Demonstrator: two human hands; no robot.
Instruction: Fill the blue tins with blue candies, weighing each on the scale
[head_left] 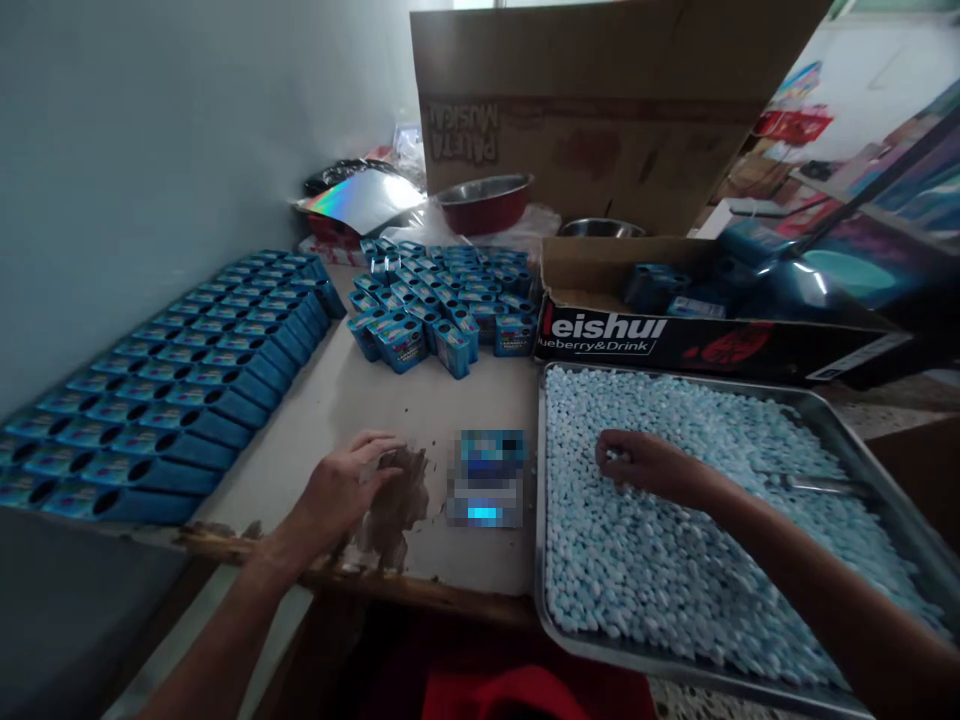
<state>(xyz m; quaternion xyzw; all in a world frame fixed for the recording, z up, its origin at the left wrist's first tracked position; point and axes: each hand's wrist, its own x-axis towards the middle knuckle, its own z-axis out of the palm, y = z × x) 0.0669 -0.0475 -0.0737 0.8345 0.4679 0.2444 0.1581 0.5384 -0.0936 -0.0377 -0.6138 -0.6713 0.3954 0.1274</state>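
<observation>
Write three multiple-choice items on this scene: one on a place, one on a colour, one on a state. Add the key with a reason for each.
1. Where does the right hand rest?
A. In the tray of pellets
B. On the cardboard box
C. In the red bowl

2. What colour are the small boxes laid in rows by the wall?
A. Red
B. Blue
C. Yellow

3. How is the left hand?
A. Lifted clear of the table
B. Down on the table, fingers curled
C. Holding a spoon

Key: 1 A, the hand lies on the pale blue pellets in the metal tray. 2 B, every row is blue. 3 B, it rests on the table at a worn patch.
</observation>
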